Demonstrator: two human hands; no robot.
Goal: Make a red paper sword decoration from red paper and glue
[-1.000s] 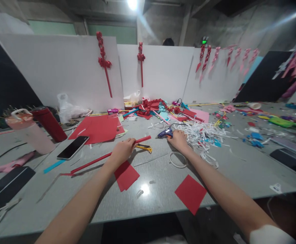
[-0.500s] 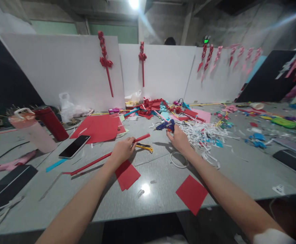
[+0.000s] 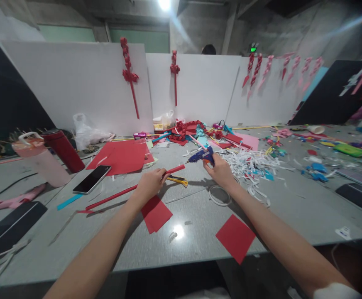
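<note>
Across the table's middle, slanting up to the right: red stick (image 3: 111, 197), slim, straight and plain, gripped in left hand (image 3: 151, 182), fingers curled round it. Just right of the stick's upper end, blue glue gun (image 3: 201, 155), nozzle towards the stick, handle clasped in right hand (image 3: 221, 169), raised clear of the table. Contact between nozzle and stick: impossible to tell.

Hidden behind left hand, part of the stick's length. Just right of the same fingers, yellow tool (image 3: 181, 181), hard to make out. Wrapped from sight in right hand, most of the gun's handle. Cut off at lower right, white sleeve (image 3: 333, 291).

Underneath, grey table (image 3: 196, 245), glossy, with glare near the front edge. On it, left to right: pink bottle (image 3: 44, 162), red flask (image 3: 64, 151), phone (image 3: 92, 179), red squares (image 3: 235, 239), white shreds (image 3: 251, 162). Behind, white boards (image 3: 206, 89) hung with red and pink twists (image 3: 127, 62); above, bare concrete and bright lamp (image 3: 165, 4).
</note>
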